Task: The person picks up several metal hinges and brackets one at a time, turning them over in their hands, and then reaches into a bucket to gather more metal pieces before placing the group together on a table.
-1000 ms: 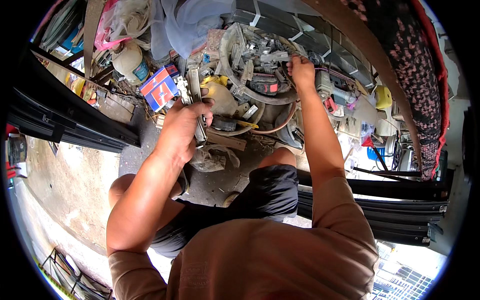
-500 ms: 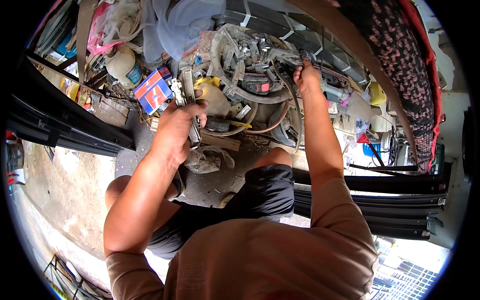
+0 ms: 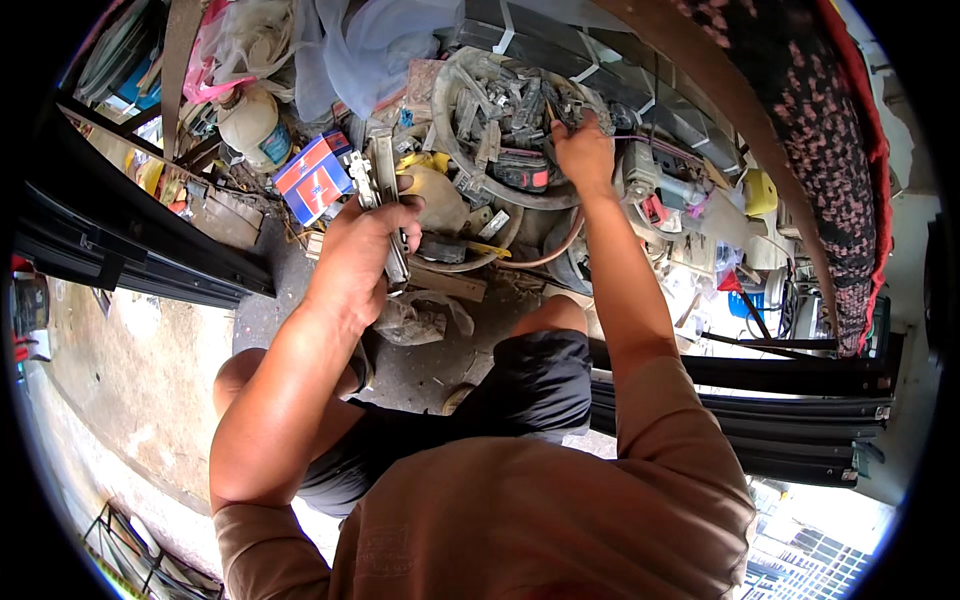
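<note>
My left hand (image 3: 360,245) is closed round narrow metal hardware pieces (image 3: 382,165). They look like flat channels and jointed metal strips, held upright. Ahead and to the right, my right hand (image 3: 584,160) reaches over the right side of a round, dusty basin (image 3: 440,110). Its fingers are bent against the pile of grey metal parts (image 3: 530,105) inside, and their tips are partly hidden. What they grip, if anything, cannot be made out. Below that hand in the basin lies a black and red battery-like block (image 3: 522,172).
A blue and orange box (image 3: 312,185) and a white jug (image 3: 252,125) stand left of my left hand. A reddish hose (image 3: 545,252) curves below the basin. Long black panels (image 3: 740,410) lie at right, more (image 3: 140,240) at left. Patterned fabric (image 3: 790,130) hangs at right.
My right hand has moved left and slightly down, from the basin's far right edge to over its parts. The long thin strip beside my right forearm has shifted away. My left hand keeps its grip.
</note>
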A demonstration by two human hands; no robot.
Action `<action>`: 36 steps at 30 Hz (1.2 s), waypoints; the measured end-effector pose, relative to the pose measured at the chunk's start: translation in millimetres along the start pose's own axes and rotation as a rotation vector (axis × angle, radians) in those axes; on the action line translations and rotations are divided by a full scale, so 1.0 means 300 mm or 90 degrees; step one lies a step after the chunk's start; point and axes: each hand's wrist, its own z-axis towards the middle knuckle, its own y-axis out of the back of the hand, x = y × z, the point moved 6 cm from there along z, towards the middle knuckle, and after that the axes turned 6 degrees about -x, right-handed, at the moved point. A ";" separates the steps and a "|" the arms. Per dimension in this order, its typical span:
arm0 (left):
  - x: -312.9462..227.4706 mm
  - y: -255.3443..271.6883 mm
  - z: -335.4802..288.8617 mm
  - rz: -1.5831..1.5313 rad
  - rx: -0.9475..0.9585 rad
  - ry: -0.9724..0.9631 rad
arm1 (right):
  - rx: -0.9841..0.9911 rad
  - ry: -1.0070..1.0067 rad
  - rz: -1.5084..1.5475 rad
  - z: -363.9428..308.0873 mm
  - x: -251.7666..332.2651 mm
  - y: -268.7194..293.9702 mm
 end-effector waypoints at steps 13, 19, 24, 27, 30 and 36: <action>-0.010 0.016 0.005 0.003 -0.023 0.004 | 0.297 0.235 -0.041 -0.126 0.084 0.020; -0.017 0.007 0.005 0.008 -0.004 0.003 | 0.051 0.106 -0.068 0.084 -0.138 0.175; -0.005 0.007 0.014 0.007 -0.008 -0.005 | -0.138 0.242 -0.073 0.053 -0.052 0.169; 0.005 0.019 0.009 0.004 -0.020 -0.002 | 0.105 0.550 0.047 -0.099 0.227 0.084; 0.012 0.012 0.017 -0.006 -0.014 -0.004 | 0.241 0.701 -0.006 -0.185 0.327 -0.046; -0.002 0.007 -0.004 -0.011 -0.018 -0.008 | 0.230 0.589 0.079 -0.045 0.314 -0.039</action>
